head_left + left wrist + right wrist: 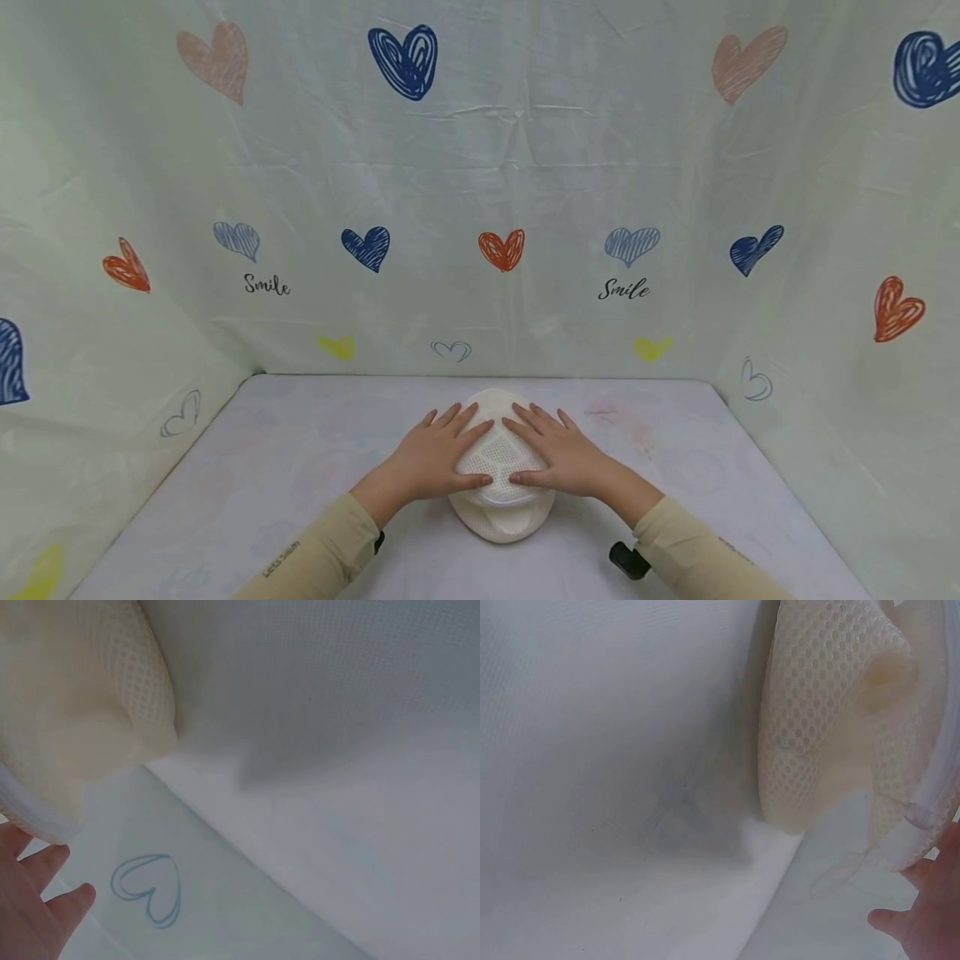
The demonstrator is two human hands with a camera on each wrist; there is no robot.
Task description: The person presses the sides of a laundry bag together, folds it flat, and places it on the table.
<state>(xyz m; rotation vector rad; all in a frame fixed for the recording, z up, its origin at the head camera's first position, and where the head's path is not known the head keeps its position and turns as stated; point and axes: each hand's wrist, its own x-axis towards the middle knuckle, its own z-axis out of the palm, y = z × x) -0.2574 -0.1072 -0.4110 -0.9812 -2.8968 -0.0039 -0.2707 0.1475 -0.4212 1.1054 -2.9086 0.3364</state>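
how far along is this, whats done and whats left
Done, it seems: the rounded cream mesh pouch is out over the whitish tabletop. In hand: left hand and right hand rest on it, fingers spread. Left, perhaps: some shaping, since its mesh looks folded; whether its curved white zip-like band is closed, I can't tell.

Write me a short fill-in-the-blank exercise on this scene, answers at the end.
1. Of the person's left hand and right hand, ____ touch the cream mesh item.
2. In the head view, the black script on the pale backdrop reads "____".
3. In the head view, the red printed shape on the backdrop, above the cream mesh item, is a ____.

Missing words: both; Smile; heart.
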